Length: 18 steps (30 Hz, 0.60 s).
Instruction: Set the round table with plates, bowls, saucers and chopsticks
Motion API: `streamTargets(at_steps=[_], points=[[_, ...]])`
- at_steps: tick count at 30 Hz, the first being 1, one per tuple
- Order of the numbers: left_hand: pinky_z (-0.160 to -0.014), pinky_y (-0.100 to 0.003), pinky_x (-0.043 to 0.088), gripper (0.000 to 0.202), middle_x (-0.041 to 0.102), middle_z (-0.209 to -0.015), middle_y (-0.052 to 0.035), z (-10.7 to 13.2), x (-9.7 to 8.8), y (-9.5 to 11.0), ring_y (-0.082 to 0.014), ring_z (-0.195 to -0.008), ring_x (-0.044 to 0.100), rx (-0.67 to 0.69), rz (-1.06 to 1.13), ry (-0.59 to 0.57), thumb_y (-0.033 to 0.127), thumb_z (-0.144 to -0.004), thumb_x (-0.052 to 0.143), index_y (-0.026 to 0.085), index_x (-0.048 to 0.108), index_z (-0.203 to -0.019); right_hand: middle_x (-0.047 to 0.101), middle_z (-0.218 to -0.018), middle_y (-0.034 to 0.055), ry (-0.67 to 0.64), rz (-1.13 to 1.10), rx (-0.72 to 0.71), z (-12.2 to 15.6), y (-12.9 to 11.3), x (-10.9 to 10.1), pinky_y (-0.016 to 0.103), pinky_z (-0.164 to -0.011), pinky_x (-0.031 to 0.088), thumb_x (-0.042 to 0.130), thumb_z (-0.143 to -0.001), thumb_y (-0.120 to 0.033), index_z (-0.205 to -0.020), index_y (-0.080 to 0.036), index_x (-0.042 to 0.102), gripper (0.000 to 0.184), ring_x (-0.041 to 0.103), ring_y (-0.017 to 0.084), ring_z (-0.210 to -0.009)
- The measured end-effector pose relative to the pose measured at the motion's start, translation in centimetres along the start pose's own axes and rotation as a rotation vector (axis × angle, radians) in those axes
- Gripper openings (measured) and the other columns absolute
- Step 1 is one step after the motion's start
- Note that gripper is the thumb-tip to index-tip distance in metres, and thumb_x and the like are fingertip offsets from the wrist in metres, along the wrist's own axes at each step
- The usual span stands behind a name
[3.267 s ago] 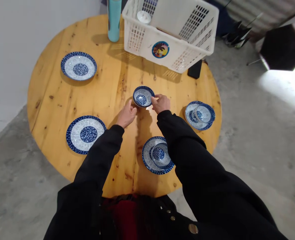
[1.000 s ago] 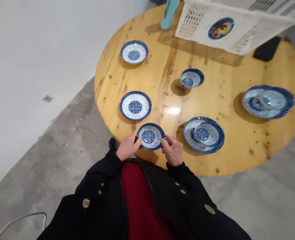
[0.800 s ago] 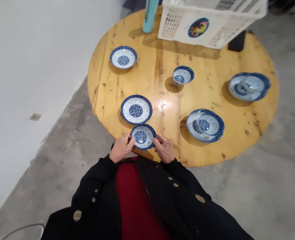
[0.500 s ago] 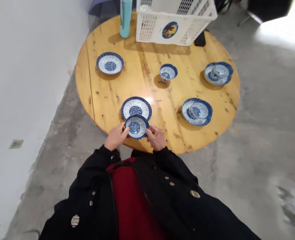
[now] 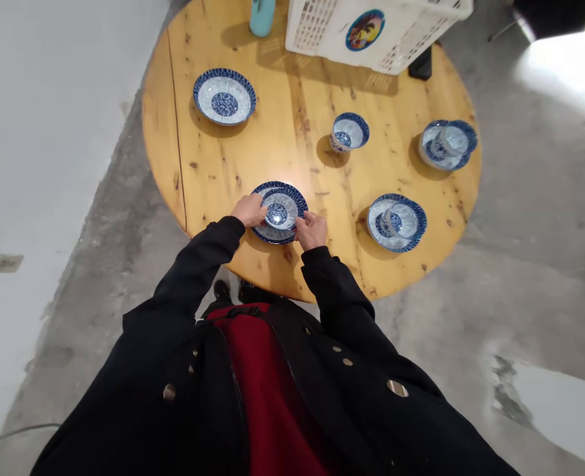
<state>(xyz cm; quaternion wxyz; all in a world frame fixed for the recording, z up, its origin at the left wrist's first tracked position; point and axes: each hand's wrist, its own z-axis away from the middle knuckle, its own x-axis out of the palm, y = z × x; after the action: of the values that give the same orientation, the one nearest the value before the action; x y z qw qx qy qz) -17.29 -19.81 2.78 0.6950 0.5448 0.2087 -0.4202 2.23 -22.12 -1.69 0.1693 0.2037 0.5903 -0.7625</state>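
Between my two hands is a blue-and-white bowl [image 5: 278, 213], sitting over a wider blue-and-white plate [image 5: 272, 236] near the front edge of the table. My left hand [image 5: 250, 210] grips the bowl's left rim, fingers closed. On the opposite side, my right hand [image 5: 311, 230] pinches its right rim. Whether the bowl rests fully on the plate, I cannot tell. To the right stands another bowl [image 5: 404, 221] in its own plate [image 5: 375, 218]. A single bowl [image 5: 350, 132] is farther back, at the middle of the table.
The round wooden table [image 5: 213, 178] also carries a plate [image 5: 224, 99] at back left and a stacked bowl [image 5: 458, 140] and plate at right. Along the back are a turquoise bottle [image 5: 262, 16], a white plastic basket [image 5: 322, 33] and a black phone [image 5: 421, 64]. A wall [image 5: 49, 132] runs along the left.
Both hands have carried the bowl forward, from the plate's near edge to over its middle. My view has tilted down and shifted, so the basket and bottle are cut off more at the top.
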Motion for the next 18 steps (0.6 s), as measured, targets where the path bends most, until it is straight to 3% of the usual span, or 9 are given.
streamTargets(at_steps=[4,9,14,18], points=[[-0.087,-0.033,0.05,0.017,0.073,-0.078,-0.0141,-0.61,-0.18,-0.03,-0.0295,-0.091,0.069,0.015,0.0,-0.007,0.017,-0.084,0.053,0.012,0.07,-0.083,0.053,-0.055,-0.0034,0.047,0.025,0.037,-0.03,0.08,0.08,0.02,-0.044,0.04,0.056,-0.08,-0.023,-0.089,-0.016,0.062,0.013,0.057,0.014,-0.05],[-0.082,-0.032,0.052,0.016,0.067,-0.061,-0.0092,-1.0,-0.19,-0.36,-0.0254,-0.076,0.069,0.033,0.051,-0.06,0.014,-0.081,0.055,0.012,0.069,-0.072,0.047,-0.049,-0.0051,0.022,0.053,0.041,0.17,-0.14,-0.1,0.021,-0.041,0.037,0.055,-0.079,-0.022,-0.078,-0.02,0.055,0.003,0.057,0.015,-0.046],[-0.08,-0.032,0.053,0.024,0.064,-0.057,-0.0077,-0.99,-0.16,-0.52,-0.0219,-0.066,0.067,-0.012,0.144,-0.108,0.018,-0.087,0.051,0.01,0.07,-0.077,0.05,-0.048,-0.003,0.033,0.093,0.045,0.64,-0.5,-0.14,0.022,-0.038,0.035,0.053,-0.078,-0.022,-0.066,-0.022,0.048,0.013,0.055,0.015,-0.042],[-0.078,-0.033,0.054,0.031,0.067,-0.062,-0.011,-0.6,-0.12,-0.14,-0.0227,-0.066,0.068,-0.038,0.174,-0.151,0.02,-0.091,0.045,0.009,0.072,-0.079,0.055,-0.049,-0.0017,0.034,0.076,0.06,0.81,-0.78,-0.35,0.022,-0.035,0.033,0.053,-0.079,-0.024,-0.068,-0.02,0.055,0.012,0.049,0.012,-0.037]])
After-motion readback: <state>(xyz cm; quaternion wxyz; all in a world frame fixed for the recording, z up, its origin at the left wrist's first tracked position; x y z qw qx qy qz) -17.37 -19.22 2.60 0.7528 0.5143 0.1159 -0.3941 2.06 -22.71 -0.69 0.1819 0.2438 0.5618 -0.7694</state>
